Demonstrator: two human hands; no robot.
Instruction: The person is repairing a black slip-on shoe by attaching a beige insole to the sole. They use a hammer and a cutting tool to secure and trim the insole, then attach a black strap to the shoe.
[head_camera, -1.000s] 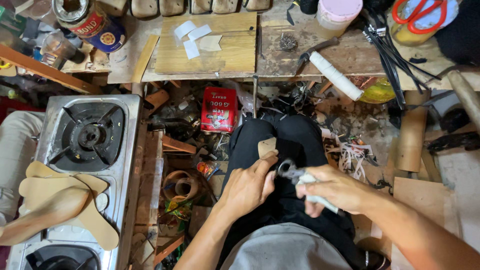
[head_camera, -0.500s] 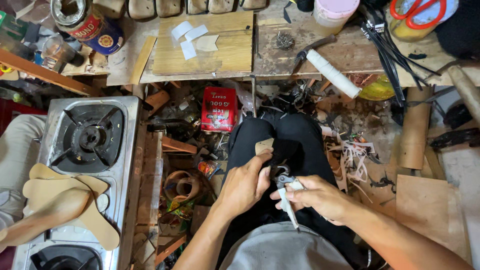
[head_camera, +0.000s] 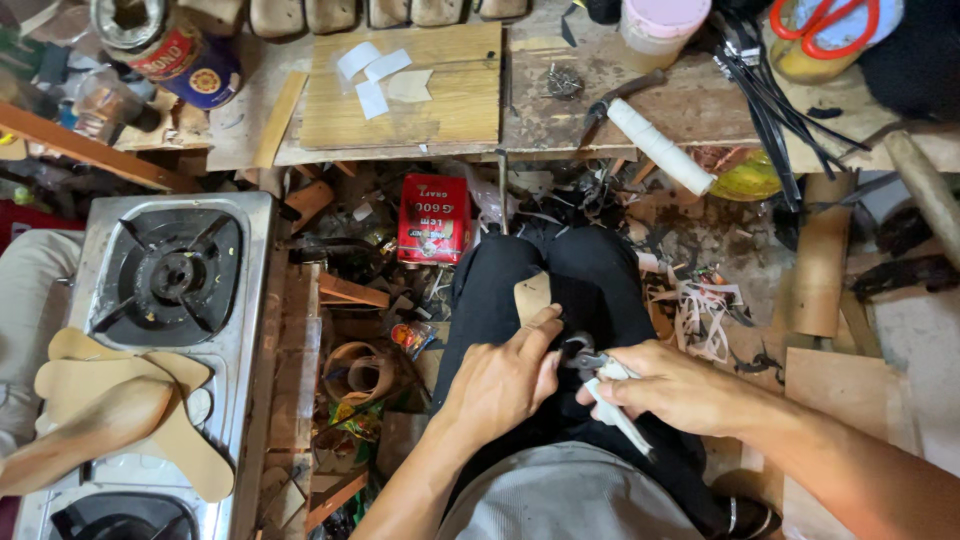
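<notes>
Down on the lap, both hands meet over the black trousers (head_camera: 590, 280) of the seated person. Left hand (head_camera: 500, 380) has its fingers curled together around a small tan leather piece (head_camera: 531, 296), whose pale upper end sticks out just beyond the fingertips, toward the knees. Right hand (head_camera: 675, 388) is closed on a pair of pliers (head_camera: 600, 385); the dark metal head points left and sits touching, or almost touching, the left hand's fingers, while the white-wrapped handles run down and to the right out of the fist. Whether the plier head actually bites the leather cannot be told, since the fingers cover that spot.

Far from the hands, a wooden table (head_camera: 600, 110) carries a pale wooden board (head_camera: 430, 100) with a few white paper scraps on it, a white-handled tool (head_camera: 655, 145) lying slanted, and a pink-lidded tub (head_camera: 662, 25) at the far edge. Just below the table edge, a red tin (head_camera: 434, 220) lies among dark scraps on the floor. On the left stands a steel gas stove (head_camera: 170, 290), and tan shoe insoles (head_camera: 120, 410) rest across its near part. To the right of the knees lies a tangle of pale leather trimmings (head_camera: 700, 310).
</notes>
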